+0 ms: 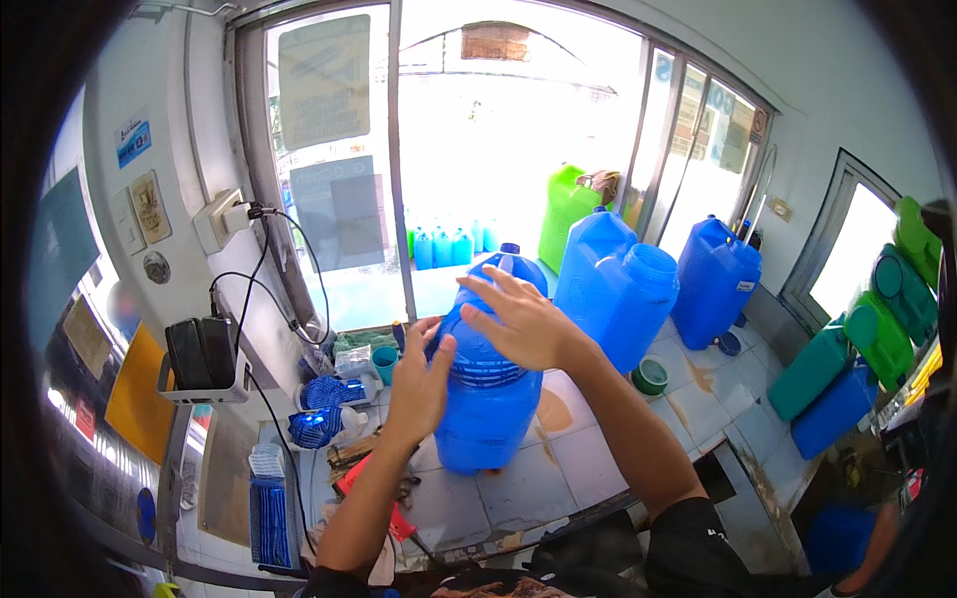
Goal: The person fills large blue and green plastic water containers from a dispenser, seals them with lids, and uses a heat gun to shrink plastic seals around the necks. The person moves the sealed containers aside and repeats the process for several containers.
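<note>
A blue plastic water jug (490, 430) stands on the white tiled counter (516, 486) in front of me. Its wide mouth, turned toward me, has a blue ridged cap (486, 366). Over the top of this cap my right hand (519, 314) spreads its fingers. My left hand (420, 389) is cupped at the cap's left side, thumb and fingers apart; whether it touches is unclear. Beyond the jug to the right is a larger blue container (609, 299) with an uncapped round mouth. Part of a red tool (400, 523) shows beside my left forearm.
Another blue container (714, 291) stands farther right, near a green round cap (650, 376). Left are a basket of blue-striped film (271, 516), a teal cup (385, 362) and a hanging black cable (269, 407). Green and blue containers (811, 374) are stacked at right. Another person's arm (871, 553) shows lower right.
</note>
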`<act>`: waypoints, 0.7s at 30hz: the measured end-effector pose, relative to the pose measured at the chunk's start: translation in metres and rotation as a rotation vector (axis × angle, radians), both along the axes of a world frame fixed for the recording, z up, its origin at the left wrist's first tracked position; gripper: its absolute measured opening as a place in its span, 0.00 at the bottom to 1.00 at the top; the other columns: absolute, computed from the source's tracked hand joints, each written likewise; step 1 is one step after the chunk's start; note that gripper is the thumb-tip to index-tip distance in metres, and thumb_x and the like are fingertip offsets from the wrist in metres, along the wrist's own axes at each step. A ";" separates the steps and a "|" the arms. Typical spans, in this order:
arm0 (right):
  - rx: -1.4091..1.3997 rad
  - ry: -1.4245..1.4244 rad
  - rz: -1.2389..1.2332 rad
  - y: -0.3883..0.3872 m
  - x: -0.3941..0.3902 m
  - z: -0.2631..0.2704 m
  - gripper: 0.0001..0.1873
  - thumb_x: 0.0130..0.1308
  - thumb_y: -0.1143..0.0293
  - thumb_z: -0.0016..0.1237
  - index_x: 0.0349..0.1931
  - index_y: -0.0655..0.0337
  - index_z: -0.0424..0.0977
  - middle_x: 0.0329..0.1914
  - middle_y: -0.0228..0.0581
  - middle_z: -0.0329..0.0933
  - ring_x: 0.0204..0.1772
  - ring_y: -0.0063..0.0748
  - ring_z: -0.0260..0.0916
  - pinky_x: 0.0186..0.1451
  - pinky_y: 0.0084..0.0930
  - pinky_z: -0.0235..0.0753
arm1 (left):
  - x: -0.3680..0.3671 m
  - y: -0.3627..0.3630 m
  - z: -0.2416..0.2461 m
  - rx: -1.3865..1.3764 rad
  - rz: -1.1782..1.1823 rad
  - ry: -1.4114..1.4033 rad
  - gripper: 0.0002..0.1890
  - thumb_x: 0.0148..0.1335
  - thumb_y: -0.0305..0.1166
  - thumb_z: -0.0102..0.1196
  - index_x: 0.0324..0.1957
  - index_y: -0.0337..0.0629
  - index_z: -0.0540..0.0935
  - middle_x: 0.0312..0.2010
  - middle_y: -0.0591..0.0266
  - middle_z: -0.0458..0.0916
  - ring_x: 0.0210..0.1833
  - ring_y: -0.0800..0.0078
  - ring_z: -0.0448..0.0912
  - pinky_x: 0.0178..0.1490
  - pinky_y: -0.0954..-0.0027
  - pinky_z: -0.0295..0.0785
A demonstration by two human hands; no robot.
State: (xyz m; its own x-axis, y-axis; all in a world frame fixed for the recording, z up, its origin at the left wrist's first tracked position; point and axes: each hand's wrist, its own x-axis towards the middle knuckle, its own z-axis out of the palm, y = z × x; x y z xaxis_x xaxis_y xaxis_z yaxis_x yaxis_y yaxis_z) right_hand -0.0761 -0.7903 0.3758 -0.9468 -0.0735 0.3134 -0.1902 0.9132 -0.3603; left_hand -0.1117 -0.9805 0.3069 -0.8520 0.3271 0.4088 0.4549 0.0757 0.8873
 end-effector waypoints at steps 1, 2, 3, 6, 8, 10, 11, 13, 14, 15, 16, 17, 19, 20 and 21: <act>0.112 -0.057 0.008 -0.006 0.000 0.001 0.36 0.75 0.35 0.32 0.76 0.44 0.60 0.81 0.57 0.52 0.80 0.69 0.50 0.76 0.60 0.58 | 0.008 -0.002 -0.003 0.044 -0.024 0.032 0.33 0.75 0.52 0.48 0.69 0.34 0.65 0.62 0.37 0.77 0.65 0.53 0.76 0.69 0.60 0.67; 0.143 -0.206 0.016 -0.008 0.001 0.001 0.41 0.72 0.29 0.30 0.78 0.38 0.56 0.83 0.56 0.48 0.81 0.77 0.45 0.77 0.67 0.51 | 0.013 -0.003 -0.008 0.110 -0.075 0.002 0.33 0.75 0.52 0.49 0.70 0.35 0.64 0.65 0.38 0.74 0.67 0.53 0.74 0.70 0.60 0.65; 0.220 -0.188 -0.026 -0.012 0.000 0.000 0.41 0.72 0.29 0.31 0.78 0.38 0.56 0.83 0.57 0.48 0.81 0.76 0.44 0.78 0.67 0.50 | 0.017 -0.004 -0.013 0.182 -0.116 -0.036 0.34 0.75 0.51 0.49 0.70 0.35 0.63 0.67 0.38 0.71 0.69 0.52 0.72 0.72 0.59 0.63; 0.378 -0.134 0.032 -0.018 -0.001 0.002 0.42 0.71 0.28 0.33 0.79 0.39 0.56 0.83 0.58 0.49 0.82 0.73 0.42 0.80 0.64 0.47 | 0.024 -0.021 -0.038 0.319 -0.125 -0.056 0.34 0.75 0.49 0.52 0.72 0.37 0.61 0.71 0.41 0.66 0.73 0.53 0.67 0.76 0.59 0.58; 0.395 -0.177 0.042 -0.021 0.000 0.007 0.44 0.70 0.27 0.34 0.79 0.41 0.56 0.83 0.59 0.48 0.83 0.72 0.41 0.81 0.63 0.47 | 0.023 -0.046 -0.061 0.339 -0.026 -0.061 0.33 0.74 0.47 0.53 0.71 0.37 0.63 0.69 0.44 0.68 0.72 0.55 0.68 0.75 0.59 0.59; 0.390 -0.231 0.011 -0.022 0.000 0.013 0.45 0.69 0.26 0.33 0.79 0.42 0.56 0.83 0.59 0.47 0.83 0.70 0.41 0.81 0.61 0.47 | 0.018 -0.065 -0.093 0.335 0.091 -0.050 0.29 0.74 0.43 0.54 0.69 0.37 0.67 0.63 0.45 0.74 0.68 0.56 0.73 0.71 0.59 0.65; 0.359 -0.209 0.007 -0.023 0.000 0.016 0.45 0.69 0.26 0.32 0.79 0.42 0.56 0.83 0.58 0.47 0.84 0.69 0.41 0.81 0.61 0.47 | 0.011 -0.077 -0.113 0.244 0.181 -0.111 0.26 0.74 0.41 0.54 0.66 0.37 0.70 0.60 0.47 0.76 0.65 0.57 0.75 0.68 0.59 0.68; 0.343 -0.223 -0.005 -0.024 -0.001 0.017 0.46 0.69 0.25 0.31 0.79 0.42 0.56 0.84 0.58 0.46 0.84 0.68 0.40 0.81 0.60 0.48 | -0.007 -0.118 -0.157 0.100 0.329 -0.142 0.20 0.73 0.38 0.55 0.60 0.37 0.76 0.55 0.49 0.80 0.59 0.59 0.79 0.62 0.60 0.74; 0.357 -0.259 -0.011 -0.025 -0.002 0.017 0.45 0.69 0.25 0.30 0.79 0.42 0.56 0.84 0.57 0.46 0.84 0.67 0.40 0.81 0.60 0.48 | -0.019 -0.138 -0.180 0.018 0.444 -0.151 0.16 0.72 0.36 0.55 0.56 0.37 0.78 0.51 0.50 0.82 0.56 0.59 0.81 0.58 0.60 0.76; 0.386 -0.322 -0.050 -0.025 -0.003 0.016 0.45 0.69 0.25 0.29 0.79 0.41 0.55 0.84 0.57 0.46 0.84 0.67 0.40 0.81 0.60 0.48 | -0.033 -0.159 -0.203 -0.019 0.542 -0.077 0.13 0.71 0.34 0.55 0.51 0.36 0.81 0.48 0.51 0.83 0.52 0.60 0.82 0.54 0.59 0.77; 0.353 -0.269 -0.026 -0.025 -0.004 0.015 0.45 0.69 0.25 0.29 0.79 0.41 0.55 0.84 0.56 0.46 0.84 0.66 0.40 0.81 0.60 0.48 | -0.052 -0.182 -0.224 -0.109 0.608 -0.109 0.12 0.70 0.32 0.55 0.51 0.36 0.80 0.48 0.50 0.84 0.51 0.57 0.83 0.54 0.59 0.77; 0.339 -0.245 -0.031 -0.026 -0.004 0.015 0.45 0.70 0.25 0.28 0.79 0.42 0.55 0.84 0.55 0.45 0.85 0.65 0.39 0.81 0.60 0.48 | -0.069 -0.203 -0.244 -0.158 0.662 -0.113 0.12 0.69 0.30 0.55 0.50 0.35 0.80 0.48 0.48 0.84 0.51 0.55 0.83 0.54 0.58 0.78; 0.390 -0.154 -0.043 -0.029 0.000 0.018 0.44 0.70 0.27 0.30 0.77 0.44 0.58 0.83 0.56 0.49 0.83 0.64 0.43 0.80 0.59 0.51 | -0.100 -0.238 -0.279 -0.358 0.726 -0.118 0.11 0.68 0.29 0.54 0.48 0.35 0.81 0.48 0.45 0.84 0.50 0.49 0.82 0.52 0.55 0.78; 0.455 -0.078 -0.053 -0.033 0.005 0.020 0.43 0.71 0.28 0.33 0.76 0.47 0.62 0.81 0.58 0.53 0.82 0.64 0.48 0.79 0.58 0.54 | -0.114 -0.249 -0.292 -0.475 0.721 -0.040 0.10 0.67 0.28 0.55 0.47 0.34 0.82 0.47 0.44 0.84 0.50 0.48 0.83 0.52 0.54 0.78; 0.522 -0.079 -0.106 -0.040 0.010 0.020 0.42 0.71 0.30 0.35 0.74 0.50 0.65 0.79 0.59 0.57 0.81 0.64 0.52 0.78 0.57 0.57 | -0.127 -0.256 -0.302 -0.596 0.720 0.001 0.10 0.66 0.28 0.57 0.46 0.34 0.83 0.46 0.42 0.84 0.49 0.47 0.83 0.52 0.53 0.78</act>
